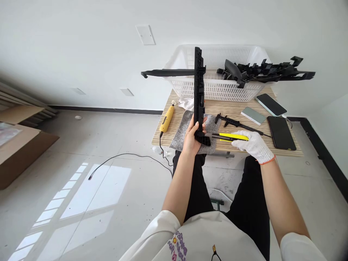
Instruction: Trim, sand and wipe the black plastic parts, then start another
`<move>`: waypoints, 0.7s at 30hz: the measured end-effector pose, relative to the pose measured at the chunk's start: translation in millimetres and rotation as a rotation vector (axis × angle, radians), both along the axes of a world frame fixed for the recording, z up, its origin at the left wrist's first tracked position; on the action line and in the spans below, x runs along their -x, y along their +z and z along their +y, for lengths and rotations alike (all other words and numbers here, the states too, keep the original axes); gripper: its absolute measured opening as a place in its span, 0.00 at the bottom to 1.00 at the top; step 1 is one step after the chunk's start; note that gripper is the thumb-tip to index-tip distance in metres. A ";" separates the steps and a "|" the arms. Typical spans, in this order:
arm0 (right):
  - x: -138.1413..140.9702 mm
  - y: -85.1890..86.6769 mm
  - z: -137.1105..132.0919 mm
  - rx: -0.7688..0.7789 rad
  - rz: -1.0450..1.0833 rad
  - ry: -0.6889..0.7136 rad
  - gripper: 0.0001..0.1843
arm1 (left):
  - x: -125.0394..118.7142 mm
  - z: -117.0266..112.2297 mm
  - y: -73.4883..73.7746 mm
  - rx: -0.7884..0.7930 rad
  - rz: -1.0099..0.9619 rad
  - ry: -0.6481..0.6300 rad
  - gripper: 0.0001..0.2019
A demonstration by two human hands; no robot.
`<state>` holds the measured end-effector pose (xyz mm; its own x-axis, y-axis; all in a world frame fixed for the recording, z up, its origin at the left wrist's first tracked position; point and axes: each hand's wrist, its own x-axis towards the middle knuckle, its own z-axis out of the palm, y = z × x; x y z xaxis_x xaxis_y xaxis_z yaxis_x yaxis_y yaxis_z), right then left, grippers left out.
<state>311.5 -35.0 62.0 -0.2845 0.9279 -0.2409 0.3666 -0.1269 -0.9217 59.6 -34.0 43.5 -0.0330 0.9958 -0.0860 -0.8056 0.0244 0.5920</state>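
My bare left hand [191, 137] is closed around the lower part of a long black plastic molded part [199, 90], which stands upright above the table with ribs and clips along its side. In my right hand [251, 145], covered by a white knit glove with an orange cuff, is a yellow and black utility knife [233, 136]. Its tip points left, close to the lower end of the plastic part; whether they touch I cannot tell. Beneath both lies a grey cloth [181, 134] on the wooden table.
A white basket [225, 90] at the back holds several black plastic parts [261, 72]. On the table lie a yellow rotary tool [167, 119], black calipers [239, 124], a grey-green card-like box [253, 115] and two phones [271, 104]. A cable [130, 154] runs across the floor; a cardboard box [24, 152] stands left.
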 end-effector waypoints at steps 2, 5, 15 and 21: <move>0.7 1.0 -0.6 0.010 0.001 0.016 0.26 | 0.0 0.1 -0.4 -0.002 -0.022 -0.002 0.30; 0.5 1.9 -0.9 0.010 -0.004 0.006 0.26 | -0.2 0.1 -0.3 0.012 -0.034 0.002 0.32; -2.1 -2.3 1.0 0.000 -0.025 0.054 0.26 | -0.1 -0.4 2.1 0.054 -0.016 0.005 0.31; -1.8 -2.9 0.7 0.013 -0.017 0.013 0.27 | 0.6 0.3 -0.1 -0.005 -0.004 -0.008 0.29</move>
<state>313.3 -34.3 59.1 -0.2927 0.9207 -0.2581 0.3841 -0.1340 -0.9135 59.0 -33.8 43.4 -0.0245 0.9964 -0.0810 -0.8080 0.0280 0.5885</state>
